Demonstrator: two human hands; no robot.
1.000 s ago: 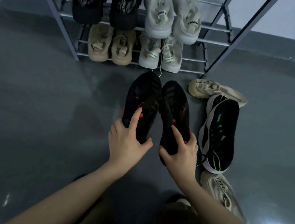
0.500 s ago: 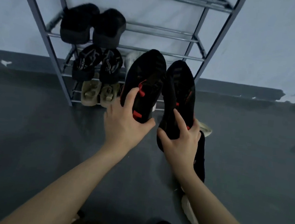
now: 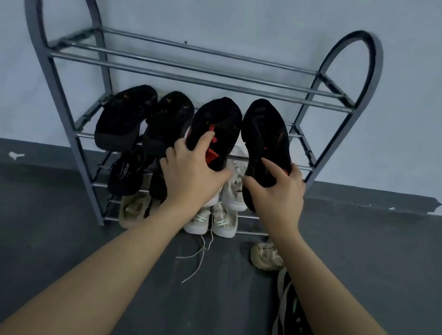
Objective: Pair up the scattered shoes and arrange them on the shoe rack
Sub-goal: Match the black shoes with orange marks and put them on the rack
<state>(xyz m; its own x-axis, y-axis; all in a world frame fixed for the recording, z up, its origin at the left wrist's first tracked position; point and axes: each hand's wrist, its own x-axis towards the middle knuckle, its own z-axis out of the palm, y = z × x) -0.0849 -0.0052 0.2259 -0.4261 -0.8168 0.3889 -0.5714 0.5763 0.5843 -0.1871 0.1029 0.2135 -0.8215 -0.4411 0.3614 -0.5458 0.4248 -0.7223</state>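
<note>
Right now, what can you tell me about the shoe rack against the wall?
The shoe rack is a grey metal frame with an arched hoop at each end and tiers of thin horizontal rods between them. It stands upright on the dark floor against the pale wall. The top tier is bare; the tiers below carry black shoes and pale, beige ones. The left hand and right hand hold a pair of black shoes with red accents up at its second tier.

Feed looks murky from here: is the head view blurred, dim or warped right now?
Head view: dim, bluish light, the black shoes in the hands nearly detail-free; wide-angle bending bows the shoe rack side loops; edges slightly soft; no glare visible on the floor.
</note>
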